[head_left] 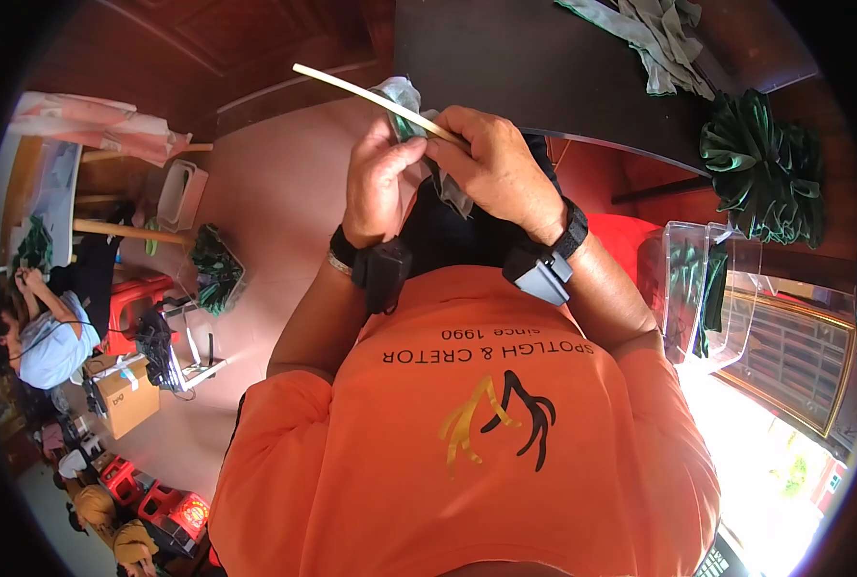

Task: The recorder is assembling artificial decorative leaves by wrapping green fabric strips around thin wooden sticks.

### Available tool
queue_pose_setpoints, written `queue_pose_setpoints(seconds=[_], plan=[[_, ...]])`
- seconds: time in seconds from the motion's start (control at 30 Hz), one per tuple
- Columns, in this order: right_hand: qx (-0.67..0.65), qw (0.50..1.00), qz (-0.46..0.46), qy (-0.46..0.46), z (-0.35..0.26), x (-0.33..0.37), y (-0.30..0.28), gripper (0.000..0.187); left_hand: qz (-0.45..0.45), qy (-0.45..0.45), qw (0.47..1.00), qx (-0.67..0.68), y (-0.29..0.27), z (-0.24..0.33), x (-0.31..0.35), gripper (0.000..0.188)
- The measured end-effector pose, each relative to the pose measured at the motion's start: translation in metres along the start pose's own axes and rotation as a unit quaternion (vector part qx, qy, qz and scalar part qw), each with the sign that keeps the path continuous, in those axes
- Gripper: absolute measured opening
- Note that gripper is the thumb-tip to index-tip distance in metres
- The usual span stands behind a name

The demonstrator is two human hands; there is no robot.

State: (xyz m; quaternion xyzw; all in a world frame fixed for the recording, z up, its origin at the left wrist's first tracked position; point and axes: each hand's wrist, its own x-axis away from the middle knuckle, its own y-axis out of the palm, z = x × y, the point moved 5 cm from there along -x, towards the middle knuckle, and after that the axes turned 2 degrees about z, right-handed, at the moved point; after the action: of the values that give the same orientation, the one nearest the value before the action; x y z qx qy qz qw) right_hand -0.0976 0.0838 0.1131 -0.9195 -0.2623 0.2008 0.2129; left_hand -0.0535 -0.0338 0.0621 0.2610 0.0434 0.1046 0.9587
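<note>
A thin pale stick [342,85], wood-like in colour, slants up to the left from my right hand [505,173], whose fingers are closed round its lower end. My left hand [376,188] pinches a piece of shiny green fabric [403,125] with a pale grey side. This cloth lies against the stick, and its tail hangs below the fingers between both hands. Exactly how the cloth meets the stick is partly hidden by the fingers. Both hands are raised in front of my body, near the dark table's edge.
Grey-green fabric strips [640,38] lie on the dark table [486,67]. A gathered bundle of dark green fabric [760,173] is at its right end. Clear plastic bins [683,288] with green cloth stand right. Far left, another person [58,341] works near red stools and a cardboard box [127,396].
</note>
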Motion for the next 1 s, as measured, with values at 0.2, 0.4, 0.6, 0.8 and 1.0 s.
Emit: queue_pose_setpoints(seconds=[0.2,0.4,0.6,0.8,1.0], plan=[[-0.091,0.993,-0.07,0.033,0.005,0.006,0.014,0.016,0.021,0.173,0.965,-0.198,-0.022,-0.003,-0.006,0.025],[0.004,0.999,0.032,-0.039,0.002,0.003,0.016,0.013,0.054,0.171,0.973,-0.148,-0.008,0.008,-0.006,0.021],[0.151,0.978,0.124,-0.067,-0.005,0.01,0.018,0.007,0.105,0.011,0.994,0.03,-0.016,-0.003,0.005,0.023],[0.125,0.978,0.131,-0.101,0.004,0.005,0.006,0.009,0.013,-0.058,0.996,0.067,-0.007,-0.002,0.01,0.027],[0.0,1.0,0.015,-0.025,0.013,0.004,0.004,0.014,-0.037,-0.161,0.976,0.144,-0.014,-0.012,0.012,0.029]])
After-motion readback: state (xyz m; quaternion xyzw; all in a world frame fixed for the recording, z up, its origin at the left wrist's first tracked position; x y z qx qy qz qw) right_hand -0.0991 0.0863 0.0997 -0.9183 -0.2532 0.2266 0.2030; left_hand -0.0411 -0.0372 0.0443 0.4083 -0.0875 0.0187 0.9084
